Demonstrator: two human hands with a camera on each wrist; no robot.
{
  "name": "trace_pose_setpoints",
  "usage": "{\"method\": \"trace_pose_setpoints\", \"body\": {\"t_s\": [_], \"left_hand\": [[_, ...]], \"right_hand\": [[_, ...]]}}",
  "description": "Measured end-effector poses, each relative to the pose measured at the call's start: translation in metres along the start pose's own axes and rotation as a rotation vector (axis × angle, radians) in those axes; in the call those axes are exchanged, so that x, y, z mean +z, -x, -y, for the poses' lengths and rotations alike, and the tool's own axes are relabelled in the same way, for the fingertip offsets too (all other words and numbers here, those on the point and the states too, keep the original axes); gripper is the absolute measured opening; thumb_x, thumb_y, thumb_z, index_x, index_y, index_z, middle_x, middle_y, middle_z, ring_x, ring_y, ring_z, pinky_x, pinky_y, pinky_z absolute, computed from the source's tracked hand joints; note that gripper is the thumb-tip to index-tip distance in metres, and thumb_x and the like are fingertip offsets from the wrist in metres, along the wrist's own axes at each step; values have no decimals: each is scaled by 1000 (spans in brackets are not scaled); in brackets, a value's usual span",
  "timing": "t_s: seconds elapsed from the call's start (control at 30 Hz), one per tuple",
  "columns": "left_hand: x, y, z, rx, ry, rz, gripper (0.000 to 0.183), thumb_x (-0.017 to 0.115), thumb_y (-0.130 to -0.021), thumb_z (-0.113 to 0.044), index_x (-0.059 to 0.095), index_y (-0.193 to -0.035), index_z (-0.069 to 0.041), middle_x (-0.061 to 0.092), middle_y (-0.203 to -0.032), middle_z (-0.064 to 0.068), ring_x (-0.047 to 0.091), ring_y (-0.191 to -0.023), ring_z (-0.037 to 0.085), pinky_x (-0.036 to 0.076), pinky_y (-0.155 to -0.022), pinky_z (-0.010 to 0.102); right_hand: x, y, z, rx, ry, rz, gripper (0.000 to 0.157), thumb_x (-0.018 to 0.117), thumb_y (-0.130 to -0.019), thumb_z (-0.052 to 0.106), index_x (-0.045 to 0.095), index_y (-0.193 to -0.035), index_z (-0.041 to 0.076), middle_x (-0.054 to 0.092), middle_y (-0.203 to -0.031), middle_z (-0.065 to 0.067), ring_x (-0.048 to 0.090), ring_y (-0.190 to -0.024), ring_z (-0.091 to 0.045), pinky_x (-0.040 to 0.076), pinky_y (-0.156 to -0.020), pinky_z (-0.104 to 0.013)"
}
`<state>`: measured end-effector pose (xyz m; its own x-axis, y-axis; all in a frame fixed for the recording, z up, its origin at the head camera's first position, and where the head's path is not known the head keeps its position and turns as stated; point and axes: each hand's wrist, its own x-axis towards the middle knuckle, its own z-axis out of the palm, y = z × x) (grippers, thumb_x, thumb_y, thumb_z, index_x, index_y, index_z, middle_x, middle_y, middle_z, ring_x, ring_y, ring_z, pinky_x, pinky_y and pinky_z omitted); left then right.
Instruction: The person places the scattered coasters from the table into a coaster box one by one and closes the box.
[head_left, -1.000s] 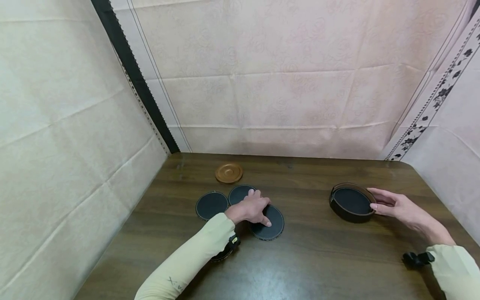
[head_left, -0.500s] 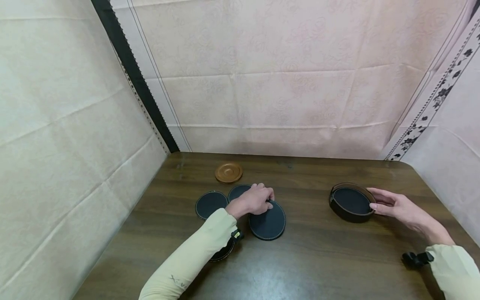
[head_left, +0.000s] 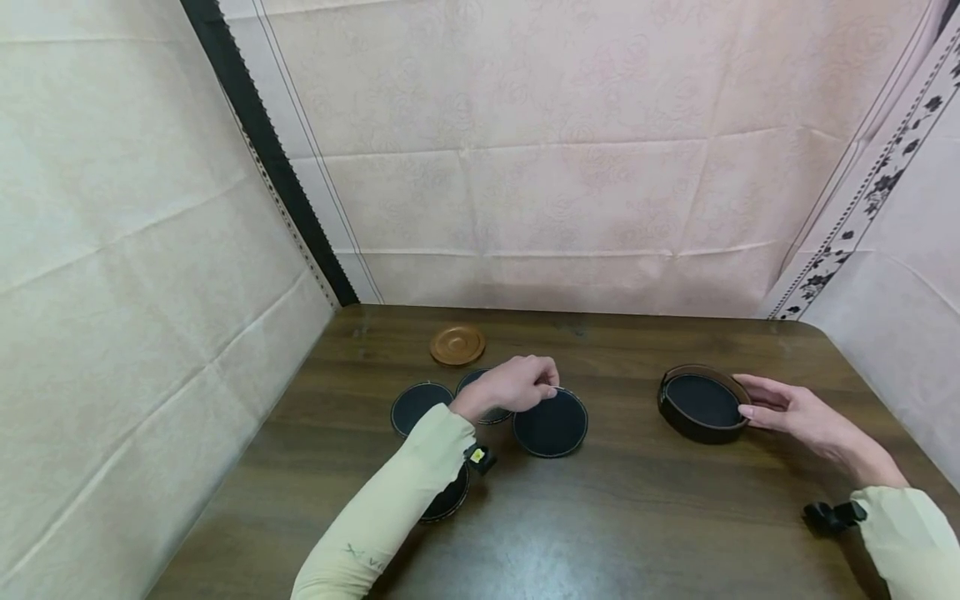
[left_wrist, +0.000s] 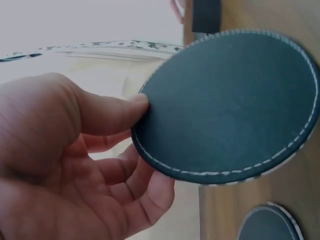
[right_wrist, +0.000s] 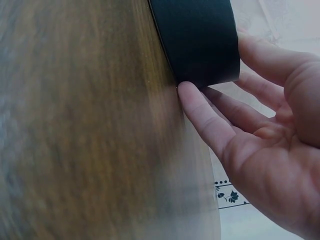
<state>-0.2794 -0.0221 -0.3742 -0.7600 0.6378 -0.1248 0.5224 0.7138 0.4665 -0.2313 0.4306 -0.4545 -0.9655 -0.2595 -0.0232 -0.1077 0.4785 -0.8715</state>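
In the head view my left hand [head_left: 513,386] pinches a round dark leather coaster [head_left: 551,427] by its edge. The left wrist view shows the thumb on top of this coaster [left_wrist: 230,105], which has pale stitching round its rim and is lifted and tilted off the table. On the right stands a round black coaster holder [head_left: 699,435] with a dark coaster [head_left: 703,402] inside. My right hand [head_left: 813,429] holds the holder's right side, thumb on the near side and fingers farther round. In the right wrist view a fingertip touches the holder's wall [right_wrist: 200,45] low down.
Two more dark coasters, one at left [head_left: 422,406] and one partly behind my left hand [head_left: 493,417], lie on the wooden table [head_left: 615,517]. Another coaster [head_left: 450,498] is half hidden under my left forearm. A brown round disc [head_left: 457,346] lies farther back, near the cloth wall [head_left: 570,208].
My left hand has closed on the coaster's far edge and lifted it, moving it slightly right and away. My right hand and the coaster holder have stayed in place.
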Motion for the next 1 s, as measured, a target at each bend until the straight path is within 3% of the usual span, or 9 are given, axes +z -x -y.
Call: {"method": "trace_pose_setpoints", "body": {"t_s": [0.27,0.47,0.57,0.67,0.73,0.87,1.0], "left_hand": [[-5,-9,-13,19,85,-15,8,55,-101,-25,58,-102,-18,59,-89,-2,54,-78,14,44,-68,25],[4,-22,-17,0,187,-34,7,57,-100,-24,60,-102,-18,60,-90,-2,55,-80,14,45,-67,25],[7,-29,-18,-7,246,-53,7,57,-100,-23,60,-103,-18,60,-92,-1,55,-80,14,46,-67,25],[10,-35,-19,-4,291,-79,7,57,-100,-23,60,-103,-17,60,-92,0,56,-78,14,48,-66,24],[12,-39,-20,-10,336,-93,7,57,-100,-21,59,-103,-16,59,-92,1,58,-74,15,50,-65,25],[16,-48,-25,-34,432,-120,7,57,-100,-19,59,-104,-13,58,-89,3,62,-70,20,57,-67,30],[20,-57,-32,-37,525,-172,9,59,-99,-19,60,-104,-11,59,-88,4,63,-69,19,59,-72,37]], "right_hand": [[-2,-2,1,12,33,-5,69,64,-96,18,28,-149,-8,51,-136,-7,53,-107,16,58,-81,-26],[-1,0,1,20,22,-6,70,65,-95,18,28,-149,-8,54,-130,7,54,-106,15,58,-81,-26],[0,1,2,28,33,-7,71,65,-95,19,28,-149,-8,52,-137,-12,53,-106,16,58,-81,-25],[1,1,2,37,44,-1,72,64,-96,22,27,-150,-7,41,-143,-33,52,-105,17,57,-80,-24],[2,1,2,41,41,3,72,64,-96,23,26,-150,-6,35,-145,-39,51,-105,18,57,-80,-24],[3,1,1,37,39,8,72,64,-96,23,27,-150,-6,38,-145,-35,51,-106,18,57,-81,-24],[2,0,0,15,30,-4,68,64,-96,19,29,-149,-7,55,-135,-4,53,-106,16,57,-80,-24]]}}
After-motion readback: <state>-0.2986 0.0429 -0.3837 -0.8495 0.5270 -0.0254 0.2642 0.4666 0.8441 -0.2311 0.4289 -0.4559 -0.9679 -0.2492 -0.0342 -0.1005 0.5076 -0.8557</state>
